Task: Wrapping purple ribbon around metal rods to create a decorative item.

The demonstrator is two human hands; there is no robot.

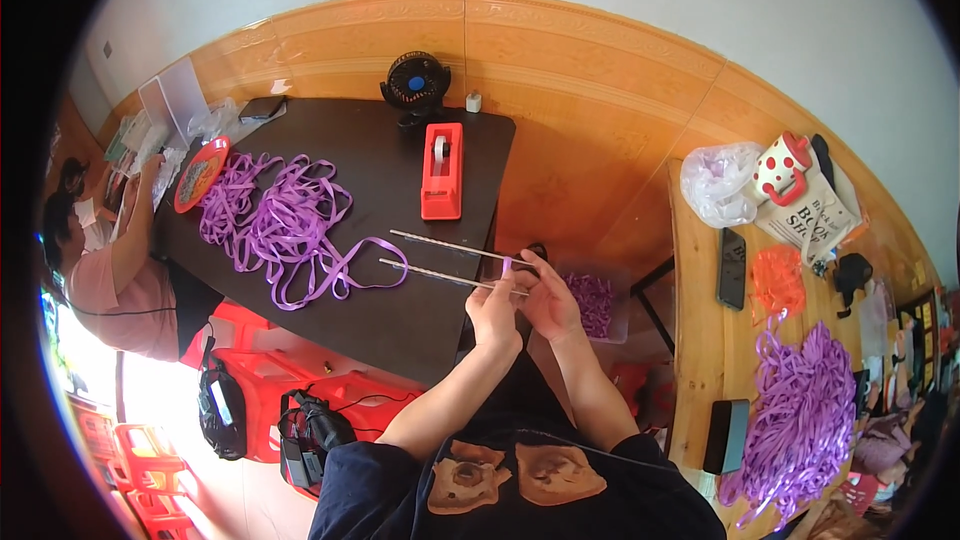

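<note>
Two thin silvery rods (455,244) run nearly side by side from my hands out over the dark table. A short bit of purple ribbon (507,265) shows between them at the hand end. My left hand (492,320) is closed at the nearer rod, thumb and fingers pinched by the ribbon. Close against it, my right hand (550,302) has its fingers curled at the rods' right ends, where they partly hide the ribbon. A heap of loose purple ribbon (290,215) lies on the table to the left, one loop reaching the rods' far ends.
On the dark table (380,330) stand a red tape dispenser (441,172), a black fan (416,82) and a red plate (203,175). A clear bin (590,305) of ribbon sits below. The right wooden table (700,360) holds a phone (731,268) and more ribbon (800,410). Someone sits at left.
</note>
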